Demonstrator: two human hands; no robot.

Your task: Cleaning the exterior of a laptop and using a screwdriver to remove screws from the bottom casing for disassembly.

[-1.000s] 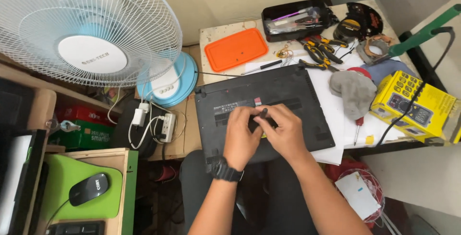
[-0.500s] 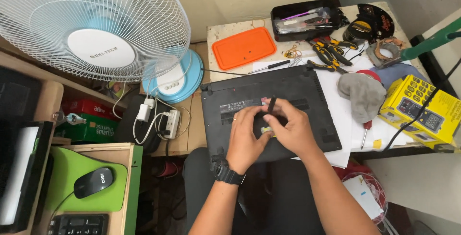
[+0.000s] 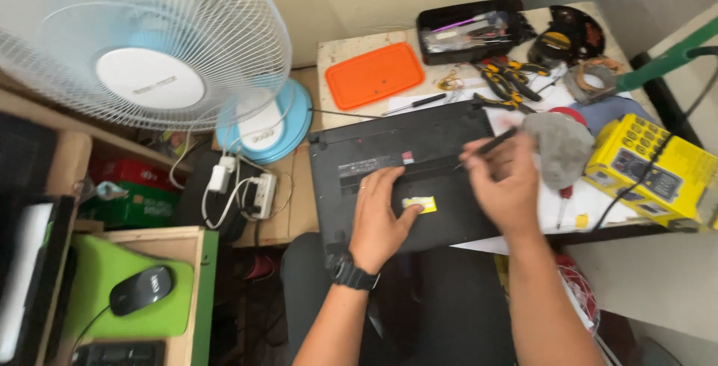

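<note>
A black laptop (image 3: 389, 149) lies upside down on the bench, its base facing up. My left hand (image 3: 380, 216), with a black watch on the wrist, rests flat on the base next to a small yellow sticker (image 3: 420, 204). My right hand (image 3: 503, 183) hovers over the laptop's right part and grips a thin black screwdriver (image 3: 490, 144), whose shaft points up and to the right.
A white and blue fan (image 3: 149, 59) stands at the left. Behind the laptop lie an orange lid (image 3: 374, 74), a black parts tray (image 3: 467, 31), pliers (image 3: 505, 82) and a second screwdriver (image 3: 415, 104). A yellow box (image 3: 651, 168) and grey cloth (image 3: 562, 145) sit right. A mouse (image 3: 140, 289) lies lower left.
My hands were together at the middle of the laptop base. The right hand has moved right and lifted with the screwdriver; the left hand stays on the base, and the yellow sticker is uncovered.
</note>
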